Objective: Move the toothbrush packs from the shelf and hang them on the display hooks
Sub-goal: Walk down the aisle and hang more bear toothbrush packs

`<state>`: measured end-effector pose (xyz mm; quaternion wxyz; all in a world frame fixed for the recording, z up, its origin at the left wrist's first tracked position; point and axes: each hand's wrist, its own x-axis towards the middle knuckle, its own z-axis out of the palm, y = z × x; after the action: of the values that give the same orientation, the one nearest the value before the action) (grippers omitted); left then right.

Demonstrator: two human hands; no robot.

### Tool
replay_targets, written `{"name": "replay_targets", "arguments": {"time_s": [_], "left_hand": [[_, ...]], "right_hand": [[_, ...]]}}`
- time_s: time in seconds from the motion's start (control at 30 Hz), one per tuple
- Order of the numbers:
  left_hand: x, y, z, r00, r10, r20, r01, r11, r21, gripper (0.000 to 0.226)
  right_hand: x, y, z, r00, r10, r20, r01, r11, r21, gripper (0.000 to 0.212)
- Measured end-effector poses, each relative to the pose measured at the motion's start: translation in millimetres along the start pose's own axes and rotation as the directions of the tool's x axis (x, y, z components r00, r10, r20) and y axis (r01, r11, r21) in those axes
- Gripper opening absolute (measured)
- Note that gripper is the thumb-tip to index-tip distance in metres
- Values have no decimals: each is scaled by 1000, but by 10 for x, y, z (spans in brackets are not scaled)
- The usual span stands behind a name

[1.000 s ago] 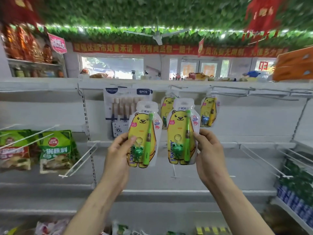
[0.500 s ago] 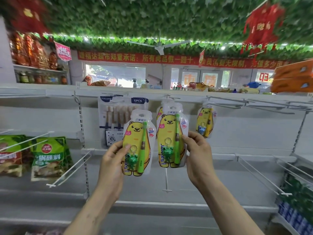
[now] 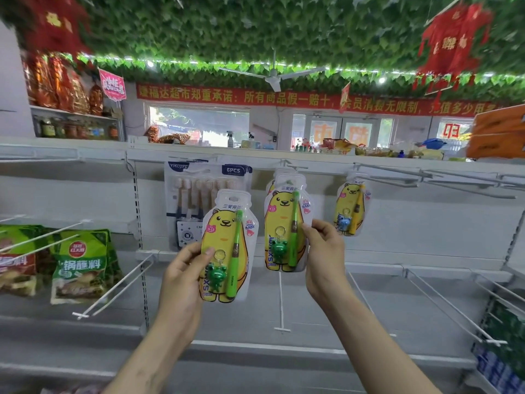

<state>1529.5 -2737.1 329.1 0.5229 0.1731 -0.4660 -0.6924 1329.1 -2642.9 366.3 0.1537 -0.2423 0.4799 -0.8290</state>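
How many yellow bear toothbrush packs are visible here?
4: first pack in the left hand; second pack in the right hand; third pack behind it, mostly hidden; fourth pack hanging farther right. More may be hidden.

Both bare forearms reach up and forward from the lower edge of the view. The left hand (image 3: 181, 282) pinches a toothbrush pack (image 3: 227, 237) by its left edge, thumb across the front and fingers behind. The right hand (image 3: 324, 260), held slightly higher, pinches a second pack (image 3: 284, 220) by its right edge.
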Motion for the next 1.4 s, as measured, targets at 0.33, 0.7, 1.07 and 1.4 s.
{"name": "replay_targets", "arguments": {"time_s": [0.33, 0.7, 1.07, 1.4], "left_hand": [[21, -99, -125, 999, -27, -22, 27, 1000, 8, 19], [-51, -123, -44, 1000, -18, -2, 18, 1000, 4, 16], [-121, -102, 516, 997, 14, 75, -9, 998, -56, 17], [-74, -119, 734, 980, 71, 186, -83, 995, 56, 16]], "right_hand": [[894, 310, 255, 998, 24, -56, -28, 998, -60, 12], [891, 413, -11, 988, -37, -152, -6, 963, -270, 14], [-559, -194, -176, 920, -127, 371, 196, 968, -156, 23], [-461, -337, -335, 954, -214, 209, 258, 943, -211, 15]]}}
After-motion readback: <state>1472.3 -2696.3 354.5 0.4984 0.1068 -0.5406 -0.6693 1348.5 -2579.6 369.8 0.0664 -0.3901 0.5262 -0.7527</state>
